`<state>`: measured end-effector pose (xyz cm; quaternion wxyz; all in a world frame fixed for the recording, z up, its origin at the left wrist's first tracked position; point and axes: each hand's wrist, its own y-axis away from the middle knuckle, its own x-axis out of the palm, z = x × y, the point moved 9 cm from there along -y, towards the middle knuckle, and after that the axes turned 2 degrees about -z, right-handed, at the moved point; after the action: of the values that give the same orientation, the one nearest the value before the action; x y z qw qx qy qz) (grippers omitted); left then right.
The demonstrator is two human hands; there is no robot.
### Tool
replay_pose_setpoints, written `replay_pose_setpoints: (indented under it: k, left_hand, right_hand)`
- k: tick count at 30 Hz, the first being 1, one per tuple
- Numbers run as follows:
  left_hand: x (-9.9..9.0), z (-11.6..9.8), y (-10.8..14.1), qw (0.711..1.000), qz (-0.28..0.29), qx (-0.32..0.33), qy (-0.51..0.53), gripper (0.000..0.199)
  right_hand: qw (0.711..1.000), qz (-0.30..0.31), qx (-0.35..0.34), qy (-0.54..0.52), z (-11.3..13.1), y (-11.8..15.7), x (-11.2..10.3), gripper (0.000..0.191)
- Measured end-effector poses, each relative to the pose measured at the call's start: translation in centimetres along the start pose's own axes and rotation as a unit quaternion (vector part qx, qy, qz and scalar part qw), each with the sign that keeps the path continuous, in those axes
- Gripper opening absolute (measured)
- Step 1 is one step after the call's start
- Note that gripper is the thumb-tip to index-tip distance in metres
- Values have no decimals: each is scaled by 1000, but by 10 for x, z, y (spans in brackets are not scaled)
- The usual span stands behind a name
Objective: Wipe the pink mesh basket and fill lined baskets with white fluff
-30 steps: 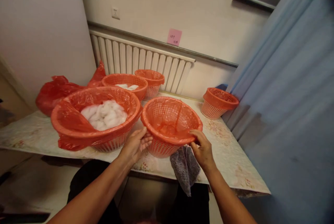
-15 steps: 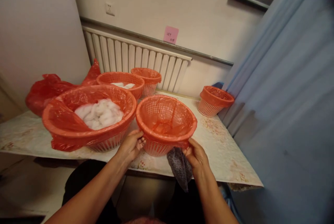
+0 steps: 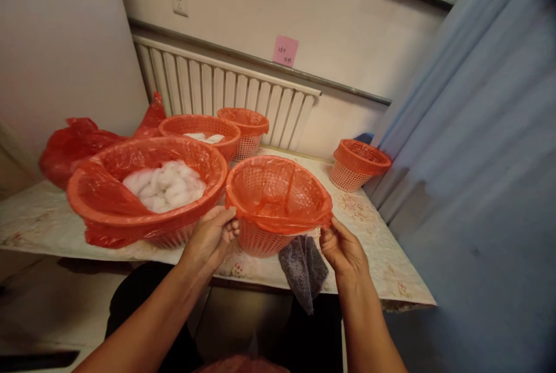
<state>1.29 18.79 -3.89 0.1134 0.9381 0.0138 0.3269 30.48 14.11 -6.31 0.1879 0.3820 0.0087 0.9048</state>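
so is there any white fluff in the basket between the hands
No, that lattice basket shows only its red plastic liner inside.

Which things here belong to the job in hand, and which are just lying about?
In use:
Red liner, held by left hand and right hand
Lattice basket beneath it

Apparently just around:
Grey cloth
Large basket with white fluff
Small basket at right
Pink note

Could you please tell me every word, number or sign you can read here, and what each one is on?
Pink note above the radiator: two short handwritten lines, too small and blurred to quote.
Front basket and its red liner: no text visible.
Nothing else shows any lettering I can make out.
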Motion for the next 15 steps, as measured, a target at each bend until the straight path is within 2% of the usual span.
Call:
replay_pose_setpoints:
  k: [2, 5, 8, 9, 11, 13, 15]
  left_hand:
    - [5, -17, -1, 998, -1, 60, -33, 19]
    - [16, -37, -10, 987, 3, 122, -105, 18]
    - [26, -56, -21, 954, -9, 195, -228, 16]
    - [30, -63, -24, 929, -16, 232, -288, 16]
    - [41, -73, -24, 854, -21, 311, -416, 18]
    - [53, -70, -23, 772, 4, 360, -524, 17]
    - [61, -58, -24, 718, 53, 373, -585, 15]
  right_hand:
    - [1000, -19, -8, 5, 10, -5, 4, 17]
    - [998, -5, -52, 47, 28, -16, 17, 21]
    - [989, -5, -97, 114, 45, -32, 27, 27]
    - [983, -15, -107, 151, 50, -37, 28, 28]
    - [966, -36, -123, 224, 59, -48, 29, 28]
    - [950, -51, -140, 275, 66, -59, 30, 28]
    - [938, -57, -156, 304, 73, -72, 32, 25]
